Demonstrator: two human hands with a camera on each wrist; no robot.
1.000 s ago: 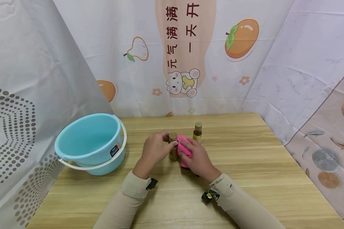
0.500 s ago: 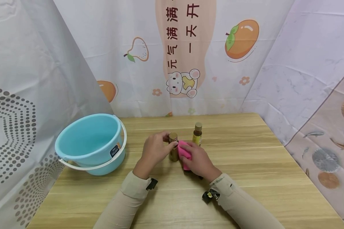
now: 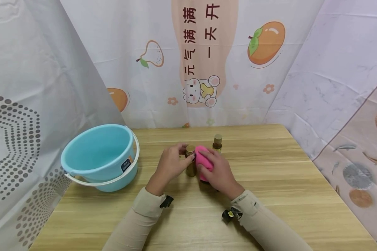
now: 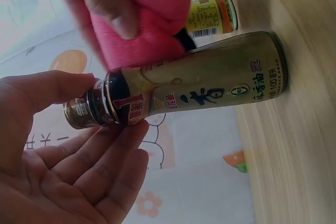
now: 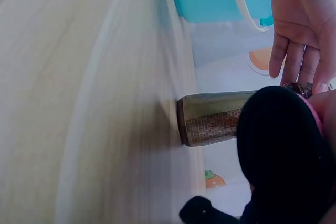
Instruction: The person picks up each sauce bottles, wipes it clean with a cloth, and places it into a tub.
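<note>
On the table [image 3: 286,195], left hand [image 3: 170,164] pinches the upright bottle [image 3: 191,170] by its neck — right hand [image 3: 218,172] grips pink cloth [image 3: 203,159] right beside it. Risk: hard sideways rubbing could slip that fingertip hold — bottle tips.

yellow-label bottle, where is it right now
In the head view, the yellow-label bottle stands on the table just right of centre, partly hidden behind the right hand.

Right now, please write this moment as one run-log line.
left hand: holds sesame oil bottle at neck; right hand: holds pink-and-black fabric beside it; yellow-labelled bottle: beyond right hand; blue bucket: left side
</note>
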